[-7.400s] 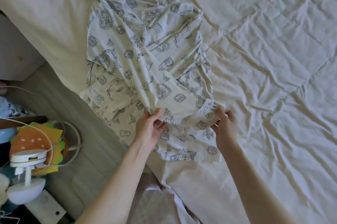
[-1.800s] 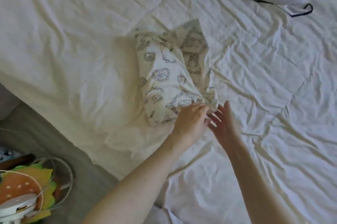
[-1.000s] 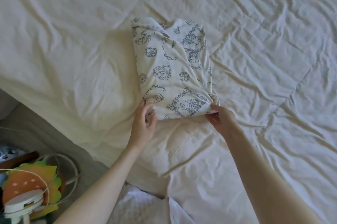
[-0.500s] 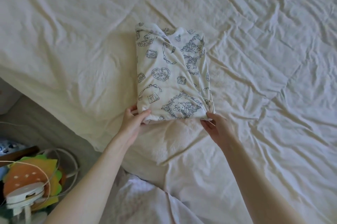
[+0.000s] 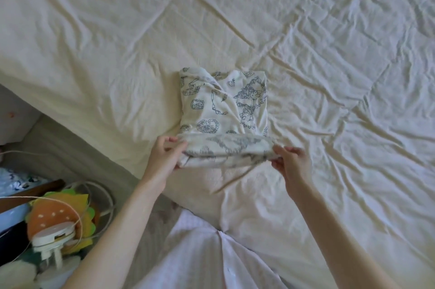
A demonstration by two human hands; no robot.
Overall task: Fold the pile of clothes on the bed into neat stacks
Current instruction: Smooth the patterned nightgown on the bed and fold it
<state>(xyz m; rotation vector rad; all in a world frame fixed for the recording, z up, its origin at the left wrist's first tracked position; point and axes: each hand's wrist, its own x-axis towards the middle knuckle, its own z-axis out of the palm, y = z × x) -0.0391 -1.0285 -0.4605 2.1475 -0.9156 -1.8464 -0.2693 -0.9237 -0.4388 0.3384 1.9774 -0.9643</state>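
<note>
Two hands pinch the garment's (image 5: 223, 109) near edge: left hand (image 5: 164, 157) at 9 o'clock, right hand (image 5: 290, 161) at 3. The rest lies toward 12 o'clock, so the fold likely goes away from the person

Single head view (wide-angle), looking steeply down, close over bed (image 5: 306, 53) edge.

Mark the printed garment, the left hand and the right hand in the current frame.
printed garment (image 5: 219, 102), head view, on the flat upper panel near the heart print.
left hand (image 5: 164, 159), head view, on the back of the hand.
right hand (image 5: 293, 164), head view, on the back of the hand.
</note>
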